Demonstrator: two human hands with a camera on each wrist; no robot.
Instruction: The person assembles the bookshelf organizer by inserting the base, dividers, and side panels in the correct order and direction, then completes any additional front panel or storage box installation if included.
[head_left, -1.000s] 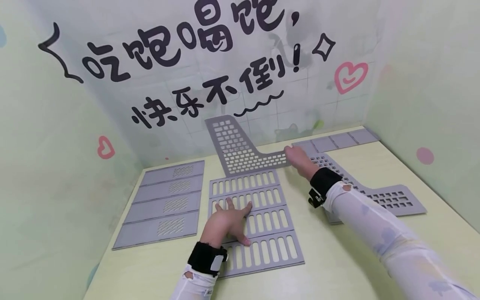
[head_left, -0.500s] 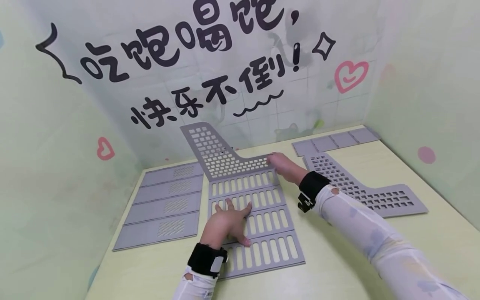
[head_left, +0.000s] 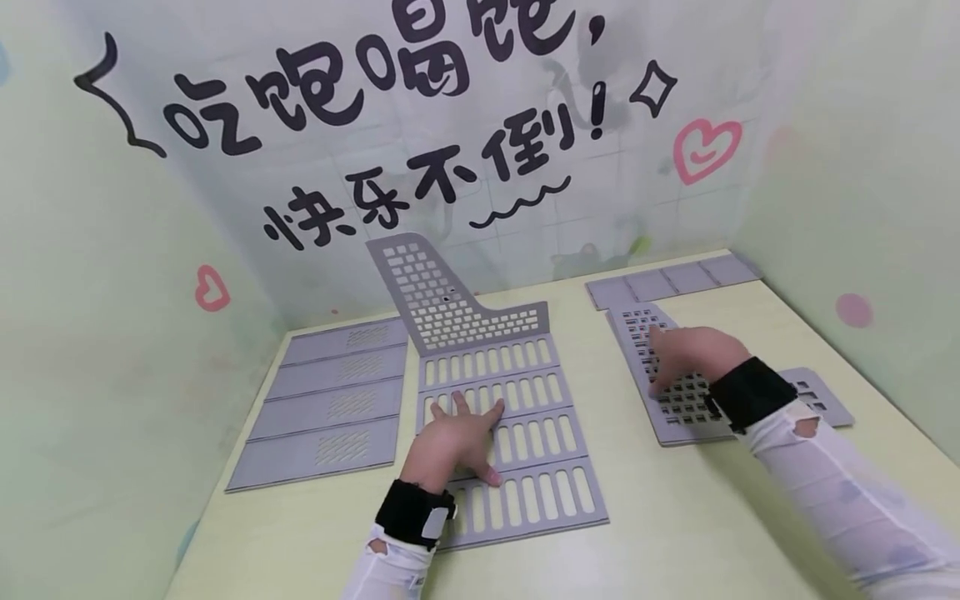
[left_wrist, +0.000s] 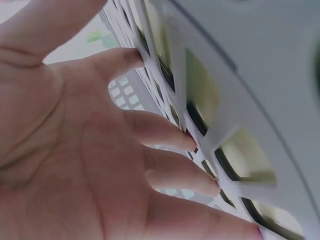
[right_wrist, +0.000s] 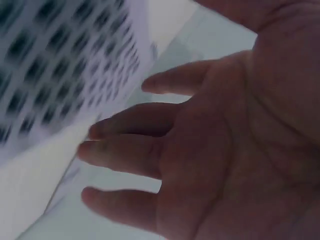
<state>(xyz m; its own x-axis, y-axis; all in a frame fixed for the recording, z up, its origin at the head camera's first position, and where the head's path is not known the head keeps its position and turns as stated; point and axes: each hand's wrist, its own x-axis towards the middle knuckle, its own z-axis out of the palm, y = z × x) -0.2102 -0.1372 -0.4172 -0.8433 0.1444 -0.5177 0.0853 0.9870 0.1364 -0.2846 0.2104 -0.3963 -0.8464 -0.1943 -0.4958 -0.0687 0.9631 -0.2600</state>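
Observation:
My left hand (head_left: 453, 446) rests with fingers spread on a grey slotted panel (head_left: 555, 458); in the left wrist view its fingertips touch the slotted face (left_wrist: 240, 155). An L-shaped grey panel (head_left: 450, 321) with small rectangular holes lies at the far end of the slotted panel, its tall arm overlapping the back wall in the head view. My right hand (head_left: 693, 354) is over a stack of similar L-shaped panels (head_left: 637, 333) at the right, partly covering it. The right wrist view has the right hand's fingers extended, holding nothing, beside the perforated panel (right_wrist: 65, 65).
A grey panel with diagonal slits (head_left: 322, 425) lies on the left of the pale table (head_left: 660, 517). A long plain strip in sections (head_left: 675, 279) runs along the back right. Walls with printed lettering enclose the table on three sides.
My right hand carried the L-shaped panel leftward to the slotted panel's far end, let it go, then moved right over the stack. My left hand stayed in place.

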